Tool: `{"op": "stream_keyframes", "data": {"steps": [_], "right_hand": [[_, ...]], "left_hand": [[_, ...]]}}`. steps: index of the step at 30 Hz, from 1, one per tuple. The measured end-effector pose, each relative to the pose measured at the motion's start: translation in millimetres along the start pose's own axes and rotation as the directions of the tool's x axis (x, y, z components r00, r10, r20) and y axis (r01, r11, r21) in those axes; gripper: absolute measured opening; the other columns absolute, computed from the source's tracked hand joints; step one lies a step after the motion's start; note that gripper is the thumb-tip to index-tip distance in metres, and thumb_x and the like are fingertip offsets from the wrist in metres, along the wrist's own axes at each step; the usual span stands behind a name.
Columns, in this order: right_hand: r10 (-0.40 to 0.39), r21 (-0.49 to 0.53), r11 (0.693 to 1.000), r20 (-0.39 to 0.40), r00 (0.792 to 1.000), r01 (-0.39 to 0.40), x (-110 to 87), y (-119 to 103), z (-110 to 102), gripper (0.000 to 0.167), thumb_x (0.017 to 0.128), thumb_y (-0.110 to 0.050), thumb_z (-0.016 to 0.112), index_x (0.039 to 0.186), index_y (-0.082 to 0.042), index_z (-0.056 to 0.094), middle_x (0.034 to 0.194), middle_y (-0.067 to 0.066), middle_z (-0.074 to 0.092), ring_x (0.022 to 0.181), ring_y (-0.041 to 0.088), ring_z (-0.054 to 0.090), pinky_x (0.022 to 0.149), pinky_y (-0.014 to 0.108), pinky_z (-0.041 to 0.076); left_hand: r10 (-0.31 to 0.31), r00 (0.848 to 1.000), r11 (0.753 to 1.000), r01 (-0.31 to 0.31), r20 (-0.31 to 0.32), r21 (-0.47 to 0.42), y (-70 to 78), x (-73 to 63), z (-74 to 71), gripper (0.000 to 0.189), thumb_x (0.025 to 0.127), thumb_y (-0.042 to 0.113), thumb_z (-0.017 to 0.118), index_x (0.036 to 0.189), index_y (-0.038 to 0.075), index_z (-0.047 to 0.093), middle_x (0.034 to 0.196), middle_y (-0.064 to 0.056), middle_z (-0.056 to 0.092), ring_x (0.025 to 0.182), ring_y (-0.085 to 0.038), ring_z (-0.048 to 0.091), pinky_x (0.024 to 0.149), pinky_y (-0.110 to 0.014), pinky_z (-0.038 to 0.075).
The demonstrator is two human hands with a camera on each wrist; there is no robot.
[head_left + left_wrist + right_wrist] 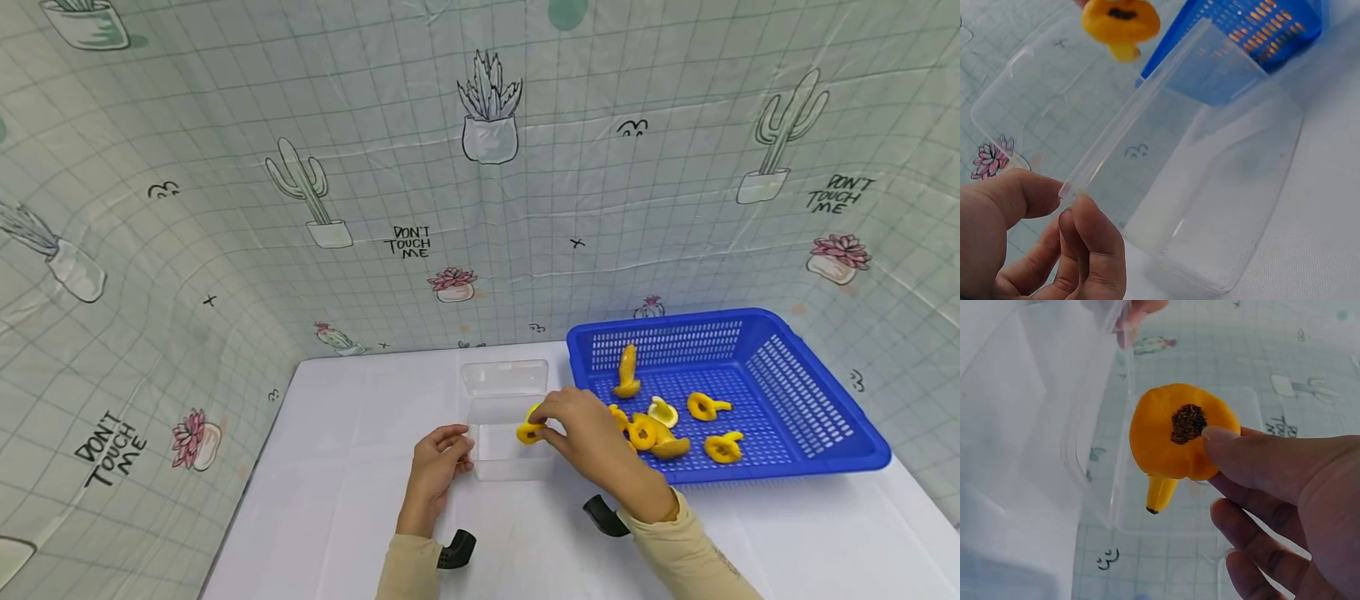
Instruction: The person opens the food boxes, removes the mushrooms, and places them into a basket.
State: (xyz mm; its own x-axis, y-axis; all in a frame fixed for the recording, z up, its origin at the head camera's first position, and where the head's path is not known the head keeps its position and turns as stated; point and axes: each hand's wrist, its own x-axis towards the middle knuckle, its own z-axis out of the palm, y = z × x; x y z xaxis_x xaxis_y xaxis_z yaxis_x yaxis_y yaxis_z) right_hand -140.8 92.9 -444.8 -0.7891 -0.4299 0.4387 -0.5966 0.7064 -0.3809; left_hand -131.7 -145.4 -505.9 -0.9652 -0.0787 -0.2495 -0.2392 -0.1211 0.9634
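Note:
A clear plastic box stands on the white table with its hinged lid folded back. My left hand pinches the box's left rim between thumb and fingers, as the left wrist view shows. Above the box, my right hand holds a yellow mushroom-shaped piece between thumb and fingers. This piece has a rounded cap, a dark rough patch in its middle and a short stem with a dark tip. Inside the box I see only its clear walls and floor.
A blue perforated basket stands right of the box, close beside it. Several similar yellow pieces lie in it, one standing upright near the back left. A patterned cloth hangs behind the table.

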Motion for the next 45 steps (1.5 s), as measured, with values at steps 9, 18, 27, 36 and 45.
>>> {"op": "stream_keyframes", "data": {"steps": [9, 18, 27, 36, 45], "right_hand": [[0.013, -0.004, 1.0, -0.097, 0.995, -0.014, -22.4, 16, -25, 0.023, 0.077, -0.003, 0.093, 0.092, -0.015, 0.081, 0.09, -0.006, 0.076, 0.088, 0.016, 0.067, 0.081, 0.039, 0.059], [0.032, -0.005, 0.999, -0.178, 0.983, -0.034, -45.6, 38, -48, 0.029, 0.075, 0.001, 0.093, 0.095, -0.016, 0.081, 0.094, -0.006, 0.076, 0.093, 0.021, 0.07, 0.083, 0.047, 0.059], [0.075, -0.054, 0.995, -0.224, 0.972, -0.089, -65.4, 64, -64, 0.03, 0.072, 0.007, 0.092, 0.095, -0.009, 0.079, 0.094, 0.002, 0.077, 0.091, 0.026, 0.07, 0.081, 0.051, 0.059], [0.162, -0.075, 0.98, -0.216, 0.963, -0.182, -82.9, 80, -73, 0.028, 0.075, 0.004, 0.092, 0.096, -0.009, 0.08, 0.095, 0.004, 0.077, 0.092, 0.03, 0.068, 0.08, 0.055, 0.057], [0.2, -0.055, 0.975, -0.228, 0.953, -0.217, -95.1, 92, -78, 0.026, 0.076, 0.004, 0.091, 0.097, -0.007, 0.08, 0.099, 0.012, 0.077, 0.096, 0.038, 0.068, 0.082, 0.061, 0.055]], "left_hand": [[-0.006, 1.0, 1.0, 0.006, -0.004, 0.008, -1.5, -0.1, -0.6, 0.035, 0.095, -0.005, 0.066, 0.128, -0.015, 0.06, 0.086, 0.001, 0.064, 0.067, -0.01, 0.058, 0.06, -0.02, 0.055], [0.002, 1.0, 1.0, -0.002, -0.003, 0.017, -0.8, -0.7, -0.3, 0.034, 0.095, -0.005, 0.066, 0.127, -0.014, 0.061, 0.088, 0.0, 0.065, 0.066, -0.01, 0.059, 0.061, -0.021, 0.055], [0.009, 1.0, 1.0, -0.009, -0.004, 0.022, 1.7, -2.8, 0.5, 0.034, 0.095, -0.006, 0.065, 0.128, -0.016, 0.06, 0.086, 0.0, 0.065, 0.064, -0.009, 0.059, 0.06, -0.02, 0.055], [0.008, 1.0, 0.999, -0.007, -0.022, 0.045, 2.2, -2.8, 1.4, 0.034, 0.094, -0.006, 0.066, 0.126, -0.016, 0.061, 0.086, 0.0, 0.066, 0.063, -0.009, 0.058, 0.06, -0.02, 0.053], [0.01, 0.999, 0.997, -0.007, -0.038, 0.076, 1.9, -1.2, 0.9, 0.032, 0.094, -0.005, 0.067, 0.124, -0.016, 0.063, 0.089, -0.002, 0.067, 0.064, -0.009, 0.058, 0.061, -0.021, 0.054]]}}
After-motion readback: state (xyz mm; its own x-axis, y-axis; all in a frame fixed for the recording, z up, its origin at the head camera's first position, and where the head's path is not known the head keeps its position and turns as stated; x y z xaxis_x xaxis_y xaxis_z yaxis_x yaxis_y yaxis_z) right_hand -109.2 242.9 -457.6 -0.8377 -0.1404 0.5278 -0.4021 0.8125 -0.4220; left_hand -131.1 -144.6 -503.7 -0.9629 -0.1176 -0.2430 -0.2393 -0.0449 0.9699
